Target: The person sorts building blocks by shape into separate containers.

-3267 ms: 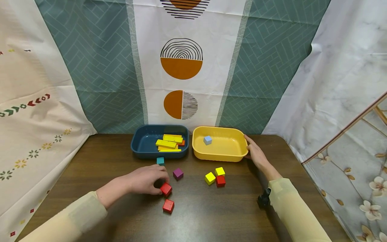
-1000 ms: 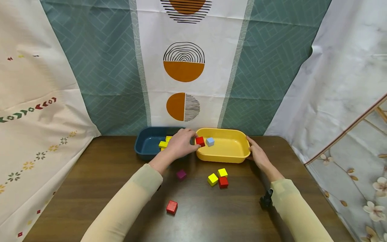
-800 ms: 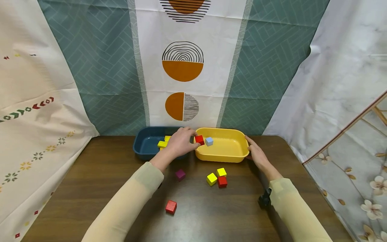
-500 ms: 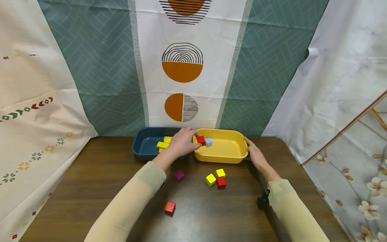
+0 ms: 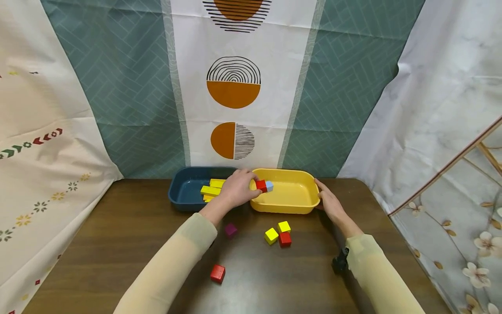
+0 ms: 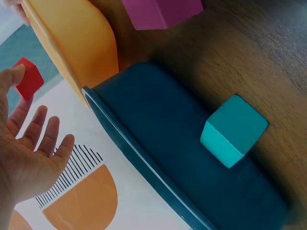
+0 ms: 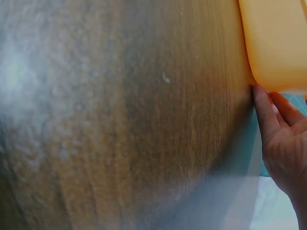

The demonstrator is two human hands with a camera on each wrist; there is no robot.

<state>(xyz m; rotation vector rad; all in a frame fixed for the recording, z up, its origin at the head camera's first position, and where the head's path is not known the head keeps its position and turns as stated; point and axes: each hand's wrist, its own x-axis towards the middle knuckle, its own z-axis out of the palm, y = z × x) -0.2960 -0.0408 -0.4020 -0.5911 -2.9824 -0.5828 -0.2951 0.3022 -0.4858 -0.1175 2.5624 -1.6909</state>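
My left hand [image 5: 236,188] pinches a red cube [image 5: 261,186] between thumb and index finger, over the left end of the yellow tray [image 5: 285,208]. In the left wrist view that red cube [image 6: 29,78] sits at the fingertips, the other fingers spread apart. Just right of it in the head view is a light blue cube [image 5: 269,186], partly covered; whether the two touch, I cannot tell. My right hand [image 5: 330,201] touches the outside of the tray's right end with extended fingers. The right wrist view has these fingers [image 7: 265,110] against the tray's lower corner.
A dark blue tray [image 5: 177,204] with several yellow blocks [image 5: 210,190] stands left of the yellow one. Before the trays lie a purple cube [image 5: 231,230], two yellow cubes [image 5: 271,236], a red cube [image 5: 285,239], another red cube [image 5: 218,273] and a teal cube [image 6: 234,129].
My left hand has taken a red cube from the table and carried it over the yellow tray. Lately it has shifted slightly right towards the light blue cube. My right hand stays put.
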